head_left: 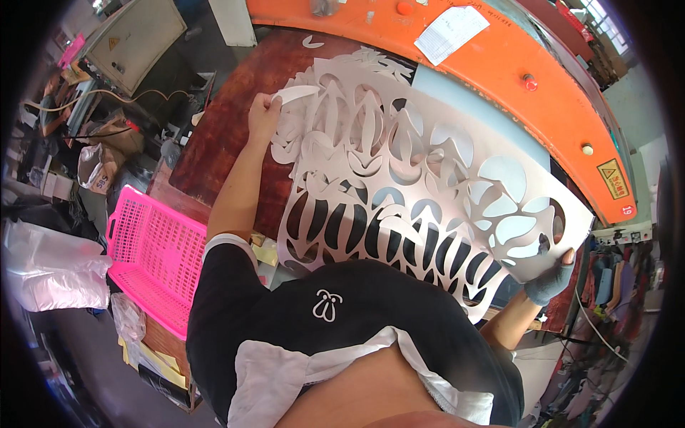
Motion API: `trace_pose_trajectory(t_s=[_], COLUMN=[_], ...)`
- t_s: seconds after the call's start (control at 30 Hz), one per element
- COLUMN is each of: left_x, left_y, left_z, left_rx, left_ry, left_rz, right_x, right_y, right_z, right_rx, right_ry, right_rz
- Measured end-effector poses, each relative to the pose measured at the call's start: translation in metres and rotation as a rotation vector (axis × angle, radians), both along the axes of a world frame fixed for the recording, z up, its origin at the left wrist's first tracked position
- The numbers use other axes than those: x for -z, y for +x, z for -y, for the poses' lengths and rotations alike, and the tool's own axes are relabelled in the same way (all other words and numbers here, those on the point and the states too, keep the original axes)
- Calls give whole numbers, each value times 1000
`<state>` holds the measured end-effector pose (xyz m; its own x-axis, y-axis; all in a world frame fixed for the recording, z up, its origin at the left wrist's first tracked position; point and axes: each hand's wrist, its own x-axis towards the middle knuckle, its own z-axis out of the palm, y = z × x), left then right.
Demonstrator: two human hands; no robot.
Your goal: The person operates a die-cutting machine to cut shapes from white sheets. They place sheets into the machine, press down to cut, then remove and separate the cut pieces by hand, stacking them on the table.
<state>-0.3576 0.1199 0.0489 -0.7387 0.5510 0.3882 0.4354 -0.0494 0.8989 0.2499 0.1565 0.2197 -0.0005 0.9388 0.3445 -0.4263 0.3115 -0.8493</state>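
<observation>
A cluttered workshop surrounds a dark red-brown table [221, 143], over which a perforated sheet [526, 269], pale pinkish white and full of cut-outs, is spread in front of the person. At the sheet's near right corner, the right hand [551, 282], in a grey glove with bare fingertips, grips the edge: the thumb shows, but I cannot tell how the other fingers lie beneath. To the left of the sheet, apart from it, stands a pink basket [160, 267]. At the sheet's far left end, the left hand [264, 114] pinches one pale cut piece [298, 93] between thumb and fingers, beside loose cut pieces [285, 139] heaped there.

The step in hand looks like parting cut shapes from their sheet; the next move seems to call for a steady right grip while the left lifts its piece clear without snagging the thin strips.

Beyond the sheet's far edge lie a light-blue board [478, 107] and an orange machine beam [564, 114] bearing a paper [451, 34].
</observation>
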Motion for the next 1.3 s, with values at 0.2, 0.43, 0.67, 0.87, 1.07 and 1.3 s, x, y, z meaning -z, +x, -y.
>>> trace_pose_trajectory(t_s=[0.2,0.43,0.67,0.87,1.07,1.3], left_x=[8,19,-34,-67,-59,-19], left_y=[-36,-46,-16,9,3,-3], left_z=[-30,-42,-65,-57,-83,-77], left_rx=[19,120,788,1373,774,457], left_ry=[56,-273,-127,-182,-155,-634], left_rz=[529,795,642,902,632,-249], right_x=[-1,5,3,2,5,10], right_y=[12,21,17,6,17,39], right_z=[5,5,5,7,4,9], right_rx=[181,88,127,155,161,155], right_ry=[-13,-1,6,-101,-62,-68], right_rz=[22,9,22,-20,21,66])
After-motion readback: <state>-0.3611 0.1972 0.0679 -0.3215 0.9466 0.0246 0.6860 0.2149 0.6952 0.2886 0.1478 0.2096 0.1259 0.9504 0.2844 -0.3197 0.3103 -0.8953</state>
